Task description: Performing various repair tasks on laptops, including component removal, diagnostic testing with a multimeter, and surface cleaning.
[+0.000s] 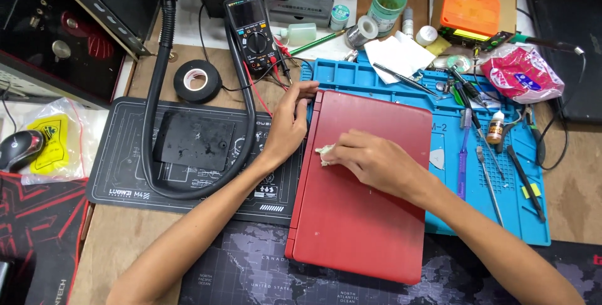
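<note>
Laptop: the closed red laptop (pixel 364 198) lies on the blue mat (pixel 501 205), its near end over a map-printed pad (pixel 244 267).
Right hand: your right hand (pixel 370 157) presses a small whitish wad (pixel 326 153) onto the lid, fingers pinched together on it.
Left hand: your left hand (pixel 287 123) grips the lid's far left corner, fingers curled over the edge (tips hidden).
Packages: pink-and-white pouch (pixel 520 74) far right; yellow-labelled clear bag (pixel 53 142) far left.
Unclear: what the wad is made of.
</note>
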